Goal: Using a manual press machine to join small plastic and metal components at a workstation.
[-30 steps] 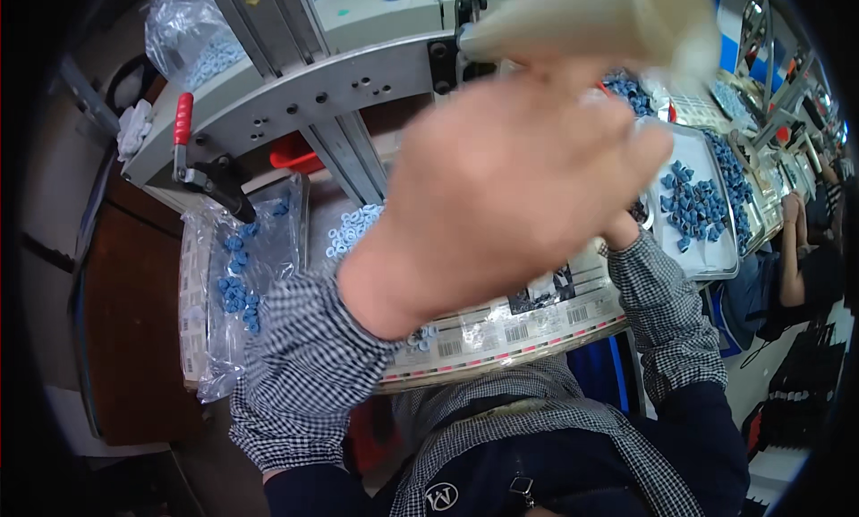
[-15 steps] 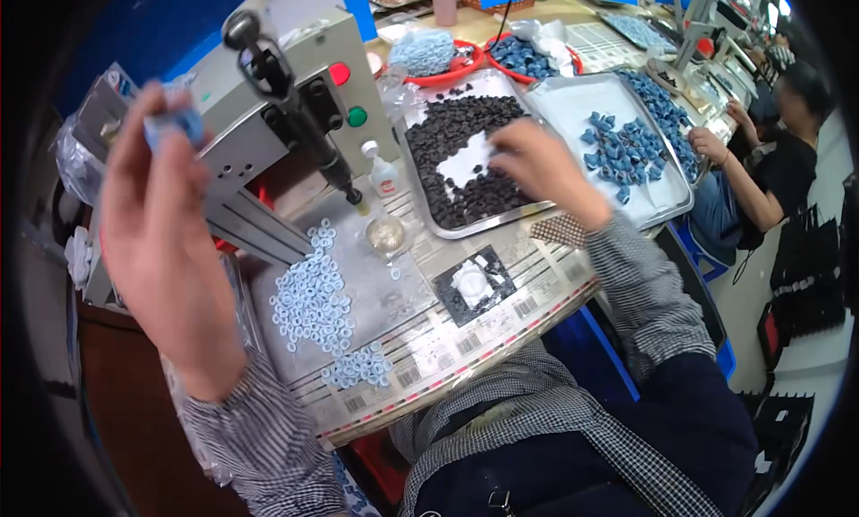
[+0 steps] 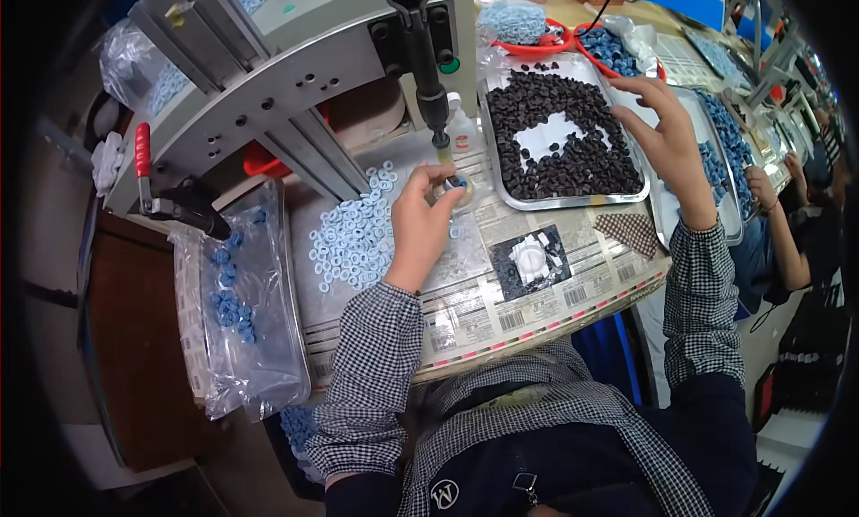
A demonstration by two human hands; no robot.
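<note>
My left hand [image 3: 420, 226] pinches a small dark-blue part [image 3: 457, 182] between thumb and fingertips, just below the tip of the press's black shaft [image 3: 433, 105]. Behind the fingertips a round clear dish is partly hidden. To the left of this hand lies a pile of light-blue rings [image 3: 353, 240]. My right hand [image 3: 667, 137] is raised by the right rim of a metal tray [image 3: 573, 201] of small black pieces [image 3: 564, 97]. Its fingers are spread, and I see nothing in them. Beyond it, blue cone-like parts [image 3: 713, 168] lie on a white-lined tray.
A lever clamp with a red handle [image 3: 142, 150] sticks out at left, above a plastic-lined tray [image 3: 295, 338] with several blue parts. A small white bottle [image 3: 460, 128] stands by the press. A black pad [image 3: 501, 271] lies in front. At far right, a co-worker's arm [image 3: 783, 235] shows.
My left hand has come down from the upper left to below the press shaft, still with a blue part. My right hand has left the black pieces and opened. The view has shifted left.
</note>
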